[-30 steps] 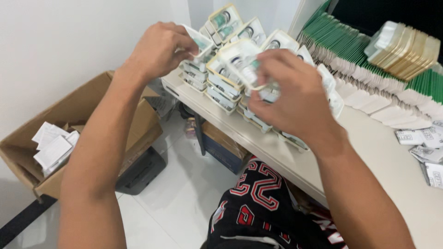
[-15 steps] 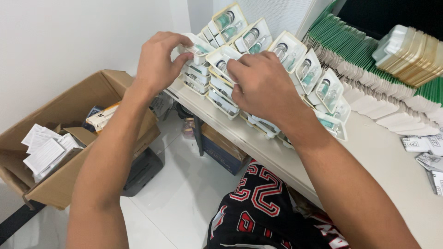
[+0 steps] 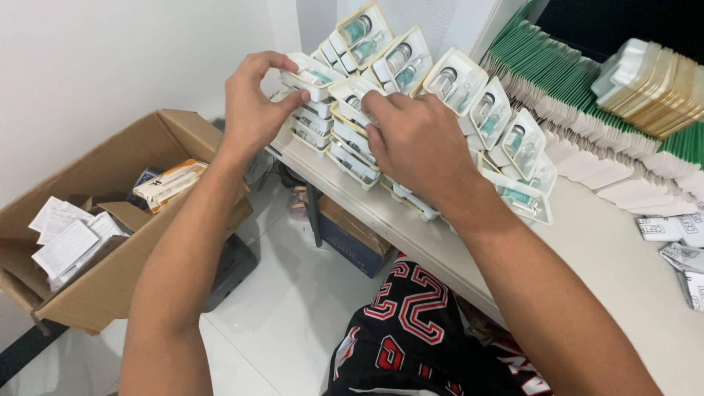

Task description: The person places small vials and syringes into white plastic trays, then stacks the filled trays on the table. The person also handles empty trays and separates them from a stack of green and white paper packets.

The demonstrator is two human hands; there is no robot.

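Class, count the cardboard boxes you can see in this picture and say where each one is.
2. An open cardboard box stands on the floor at left, holding paper leaflets. A second box sits under the table. Others may be hidden beneath it.

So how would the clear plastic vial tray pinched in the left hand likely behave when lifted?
The clear plastic vial tray looks thin-walled, so probably light and slightly flexible. The left hand pinches it by fingertips alone, suggesting little weight. Its small glass vials look fragile, and the smooth plastic may slip.

Glossy plastic trays (image 3: 352,95), matt cardboard box (image 3: 139,220)
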